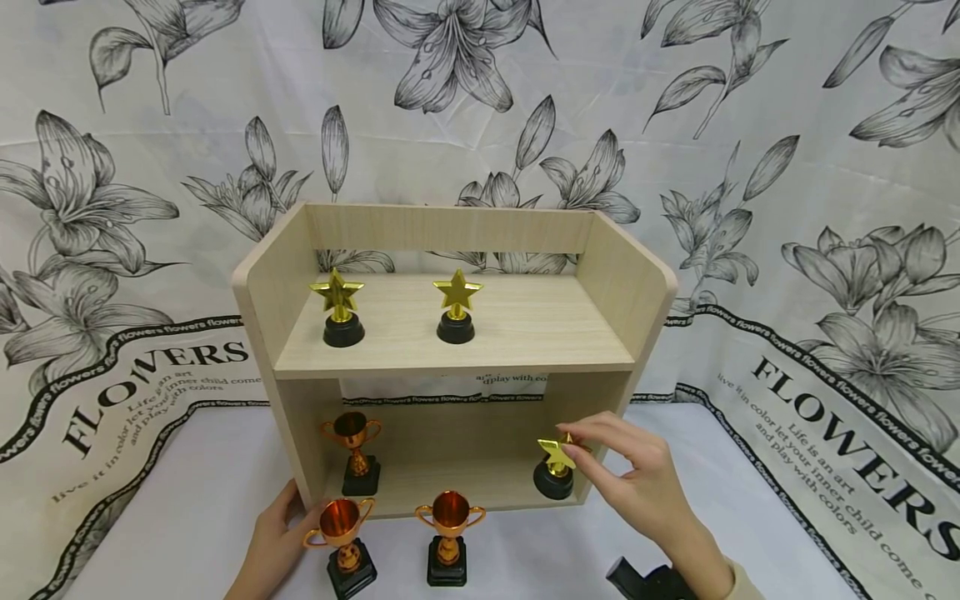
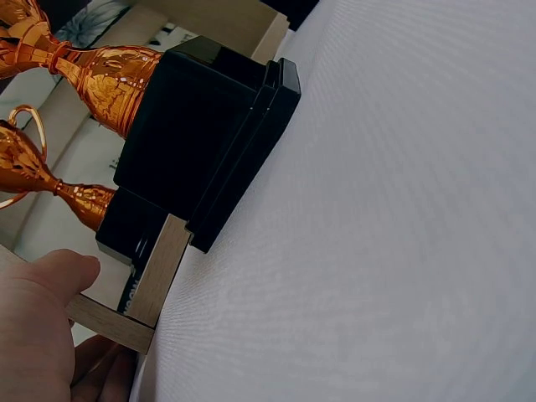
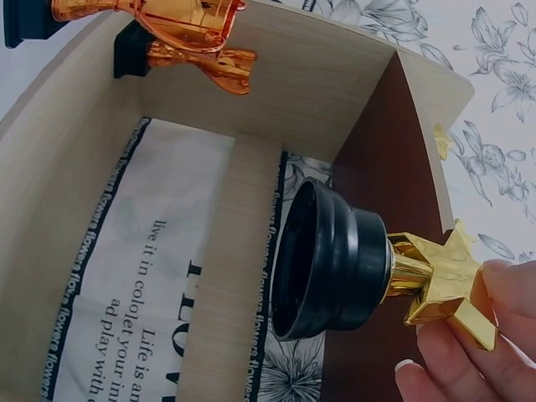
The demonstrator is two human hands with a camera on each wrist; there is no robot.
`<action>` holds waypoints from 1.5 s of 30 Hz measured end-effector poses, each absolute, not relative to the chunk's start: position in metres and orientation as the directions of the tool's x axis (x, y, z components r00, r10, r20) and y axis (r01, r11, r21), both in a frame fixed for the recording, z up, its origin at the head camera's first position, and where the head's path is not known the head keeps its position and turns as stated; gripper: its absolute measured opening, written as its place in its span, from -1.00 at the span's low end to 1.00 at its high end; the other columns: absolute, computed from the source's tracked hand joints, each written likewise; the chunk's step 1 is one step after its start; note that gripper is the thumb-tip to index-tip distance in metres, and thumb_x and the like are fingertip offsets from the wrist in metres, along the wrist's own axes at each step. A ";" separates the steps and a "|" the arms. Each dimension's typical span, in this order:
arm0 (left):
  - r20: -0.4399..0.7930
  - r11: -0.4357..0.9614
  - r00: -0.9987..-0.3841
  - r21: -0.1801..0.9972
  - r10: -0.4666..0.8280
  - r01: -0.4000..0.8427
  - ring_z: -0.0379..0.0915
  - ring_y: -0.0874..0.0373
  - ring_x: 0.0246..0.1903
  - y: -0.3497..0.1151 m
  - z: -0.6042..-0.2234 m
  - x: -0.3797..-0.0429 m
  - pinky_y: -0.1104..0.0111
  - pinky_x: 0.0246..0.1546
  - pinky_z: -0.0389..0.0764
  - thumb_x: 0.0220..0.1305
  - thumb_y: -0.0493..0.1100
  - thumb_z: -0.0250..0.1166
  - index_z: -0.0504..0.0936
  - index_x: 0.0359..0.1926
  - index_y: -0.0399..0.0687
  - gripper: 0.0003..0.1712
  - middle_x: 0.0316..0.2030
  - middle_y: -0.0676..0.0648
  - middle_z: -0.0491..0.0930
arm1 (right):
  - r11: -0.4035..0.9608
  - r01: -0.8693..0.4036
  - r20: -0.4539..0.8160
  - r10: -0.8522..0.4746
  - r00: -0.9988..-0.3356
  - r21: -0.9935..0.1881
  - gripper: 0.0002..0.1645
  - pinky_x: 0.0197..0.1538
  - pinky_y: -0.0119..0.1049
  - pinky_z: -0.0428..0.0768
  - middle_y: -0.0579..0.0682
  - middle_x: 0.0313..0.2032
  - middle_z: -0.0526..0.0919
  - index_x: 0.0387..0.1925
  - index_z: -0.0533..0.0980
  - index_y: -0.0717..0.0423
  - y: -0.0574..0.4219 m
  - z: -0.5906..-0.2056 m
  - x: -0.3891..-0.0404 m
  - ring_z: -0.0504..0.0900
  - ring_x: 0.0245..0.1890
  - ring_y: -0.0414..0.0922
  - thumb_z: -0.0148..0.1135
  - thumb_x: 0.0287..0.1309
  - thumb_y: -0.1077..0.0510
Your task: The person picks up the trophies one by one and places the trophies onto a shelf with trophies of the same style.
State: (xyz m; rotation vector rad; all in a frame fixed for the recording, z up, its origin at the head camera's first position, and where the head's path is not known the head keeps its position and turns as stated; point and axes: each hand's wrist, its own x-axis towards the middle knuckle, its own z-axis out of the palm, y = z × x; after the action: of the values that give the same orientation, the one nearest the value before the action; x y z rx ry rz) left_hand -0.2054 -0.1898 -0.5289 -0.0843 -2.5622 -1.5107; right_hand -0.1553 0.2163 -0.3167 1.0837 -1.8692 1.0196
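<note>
- While the left-hand grip (image 1: 277, 542) clasps a side panel of the wooden shelf unit (image 1: 517, 321), thumb on one face and fingers on the other, the right-hand grip (image 1: 637, 475) is narrow, holding a gold star trophy (image 1: 555, 475).
- Hold point: thumb and fingertips pinch the points of the star; round black base is clear of the fingers.
- Location: right front of the lower compartment, at the opening, tilted. Can't tell from where I stand if the base touches the board.
- Handling, my guess: light, stiff plastic; shiny gold finish probably a bit slippery; points and thin neck likeliest to snap if knocked.
- Best hold, I'd say: low on the neck or round the base, since most weight probably sits there and a pinch on the points may let it swivel.
- Upper board: left star trophy (image 1: 339, 304) and middle star trophy (image 1: 457, 304), both upright, well apart.
- Lower compartment, left side: bronze cup trophy (image 1: 360, 462), upright on a square black base.
- White-covered counter (image 1: 187, 500), in front of the unit: left cup trophy (image 1: 348, 557) near the left-hand grip, middle cup trophy (image 1: 447, 550) beside it, not touching.
- Dark item (image 1: 645, 579) by the right forearm: partly out of sight, can't identify.
</note>
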 end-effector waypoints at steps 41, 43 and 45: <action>0.178 0.498 -0.983 0.856 -0.036 0.137 0.38 -0.26 0.11 -0.190 -0.529 -0.206 -0.17 0.09 0.35 0.30 0.00 0.20 0.16 0.37 -0.23 -0.25 0.23 -0.35 0.32 | 0.363 -0.895 0.857 -0.340 -0.388 -0.261 -0.53 -0.32 -0.51 0.51 0.08 -0.38 0.67 -0.23 0.63 0.23 0.218 -0.301 -0.153 0.59 -0.40 -0.22 0.34 -0.29 0.58; 0.175 0.497 -0.984 0.857 -0.036 0.134 0.37 -0.26 0.12 -0.190 -0.529 -0.206 -0.16 0.09 0.34 0.30 0.00 0.20 0.16 0.37 -0.23 -0.25 0.24 -0.35 0.32 | 0.365 -0.894 0.857 -0.340 -0.388 -0.259 -0.53 -0.33 -0.51 0.51 0.09 -0.38 0.67 -0.23 0.63 0.22 0.217 -0.299 -0.153 0.59 -0.40 -0.22 0.34 -0.29 0.58; 0.170 0.497 -0.985 0.858 -0.036 0.130 0.37 -0.26 0.12 -0.190 -0.529 -0.206 -0.16 0.09 0.34 0.30 0.02 0.20 0.15 0.38 -0.22 -0.24 0.24 -0.35 0.31 | 0.372 -0.891 0.855 -0.340 -0.391 -0.260 -0.53 -0.33 -0.52 0.51 0.09 -0.38 0.67 -0.23 0.63 0.22 0.217 -0.298 -0.152 0.59 -0.40 -0.22 0.34 -0.30 0.58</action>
State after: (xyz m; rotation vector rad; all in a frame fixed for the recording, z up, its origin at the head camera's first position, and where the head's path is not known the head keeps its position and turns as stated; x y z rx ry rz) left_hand -0.2057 -0.1900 -0.5289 -0.0816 -2.5713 -1.4948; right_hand -0.1520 0.2169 -0.2976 1.0648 -1.9124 0.9719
